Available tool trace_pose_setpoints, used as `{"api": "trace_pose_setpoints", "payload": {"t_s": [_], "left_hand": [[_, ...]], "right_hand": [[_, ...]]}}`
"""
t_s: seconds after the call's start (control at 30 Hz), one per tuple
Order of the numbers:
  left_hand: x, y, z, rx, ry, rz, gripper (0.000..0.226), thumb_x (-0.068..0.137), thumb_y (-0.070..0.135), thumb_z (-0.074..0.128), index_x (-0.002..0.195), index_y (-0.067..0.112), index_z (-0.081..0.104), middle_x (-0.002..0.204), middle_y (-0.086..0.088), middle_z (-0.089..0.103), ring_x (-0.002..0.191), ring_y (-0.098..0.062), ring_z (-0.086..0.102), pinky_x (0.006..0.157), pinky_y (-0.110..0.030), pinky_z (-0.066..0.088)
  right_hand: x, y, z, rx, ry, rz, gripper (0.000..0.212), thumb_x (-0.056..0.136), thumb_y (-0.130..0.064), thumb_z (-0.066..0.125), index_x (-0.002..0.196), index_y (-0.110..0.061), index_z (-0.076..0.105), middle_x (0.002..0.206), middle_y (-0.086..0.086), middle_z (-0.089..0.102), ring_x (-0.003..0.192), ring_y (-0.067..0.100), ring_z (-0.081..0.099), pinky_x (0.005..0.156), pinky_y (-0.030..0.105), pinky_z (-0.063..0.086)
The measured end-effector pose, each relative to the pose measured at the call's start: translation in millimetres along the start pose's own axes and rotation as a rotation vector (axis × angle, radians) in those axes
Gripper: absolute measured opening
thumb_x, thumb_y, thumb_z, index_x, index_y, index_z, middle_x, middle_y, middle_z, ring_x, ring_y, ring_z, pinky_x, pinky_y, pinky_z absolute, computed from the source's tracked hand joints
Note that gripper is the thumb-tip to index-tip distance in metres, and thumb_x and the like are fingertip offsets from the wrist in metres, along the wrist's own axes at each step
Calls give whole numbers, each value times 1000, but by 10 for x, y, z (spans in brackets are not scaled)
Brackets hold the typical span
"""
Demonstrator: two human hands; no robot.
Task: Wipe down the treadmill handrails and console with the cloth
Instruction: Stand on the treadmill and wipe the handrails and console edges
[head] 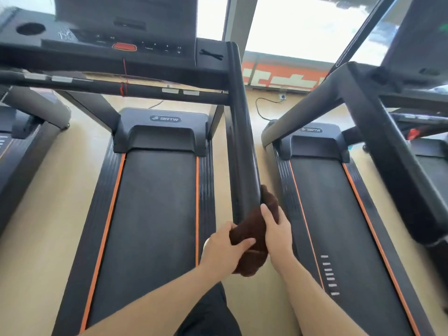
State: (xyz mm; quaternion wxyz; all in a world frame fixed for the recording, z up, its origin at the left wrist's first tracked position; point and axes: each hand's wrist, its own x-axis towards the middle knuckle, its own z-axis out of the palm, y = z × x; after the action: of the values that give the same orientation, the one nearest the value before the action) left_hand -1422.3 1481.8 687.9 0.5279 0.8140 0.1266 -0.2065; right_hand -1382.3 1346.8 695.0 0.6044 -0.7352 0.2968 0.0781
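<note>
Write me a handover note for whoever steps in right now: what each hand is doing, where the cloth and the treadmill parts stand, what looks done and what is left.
Left hand: grips the brown cloth from the left side.
Right hand: holds the cloth from the right, fingers pressed along it.
Cloth: wrapped around the near end of the right handrail, bunched between both hands.
Console: ahead, above the crossbar; no hand near it.
Done: cannot tell from this picture how much of the rail is wiped.
Left: probably the rest of the right handrail, the crossbar, the left handrail and the console.
</note>
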Motion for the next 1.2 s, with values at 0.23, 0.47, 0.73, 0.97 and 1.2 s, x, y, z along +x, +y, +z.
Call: {"api": "trace_pose_setpoints", "payload": {"t_s": [0.23, 0.47, 0.73, 0.97, 1.2], "left_hand": [[-405, -309, -165, 247, -8, 50, 23, 85, 31, 73, 77, 30, 52, 82, 7, 66, 70, -6, 63, 56, -13, 45], [-506, 210, -425, 138, 321, 369, 32, 82, 25, 75, 74, 29, 44, 72, 9, 56, 68, -12, 56, 62, -30, 50], [-520, 47, -421, 252, 182, 511, 41, 79, 24, 78, 116, 32, 61, 113, 17, 61, 104, -8, 59, 97, -31, 47], [-371, -424, -305, 111, 110, 250, 42, 90, 18, 71, 130, 28, 61, 127, 15, 63, 112, -2, 60, 97, -18, 47], [-8, -318, -241, -74, 158, 143, 39, 98, 29, 63, 137, 29, 55, 133, 13, 62, 115, -3, 59, 100, -27, 49]], "right_hand": [[-561, 375, -109, 193, 338, 117, 7, 100, -20, 63, 99, -17, 69, 96, 8, 71, 103, 32, 68, 88, 44, 57], [-749, -494, -279, 650, 291, -245, 17, 103, -1, 52, 98, -15, 59, 98, 4, 66, 88, 15, 65, 76, 21, 56], [-419, -243, -401, 449, 413, -80, 36, 97, -7, 62, 130, -18, 53, 141, 9, 58, 121, 17, 59, 110, 38, 46], [-459, 126, 257, -506, 25, -239, 104, 85, -45, 77, 162, -26, 11, 164, -1, 28, 147, 23, 34, 119, 50, 37], [161, -400, 467, -677, 26, -132, 92, 88, -65, 65, 157, -21, 23, 144, 4, 52, 124, 28, 56, 100, 42, 47]]}}
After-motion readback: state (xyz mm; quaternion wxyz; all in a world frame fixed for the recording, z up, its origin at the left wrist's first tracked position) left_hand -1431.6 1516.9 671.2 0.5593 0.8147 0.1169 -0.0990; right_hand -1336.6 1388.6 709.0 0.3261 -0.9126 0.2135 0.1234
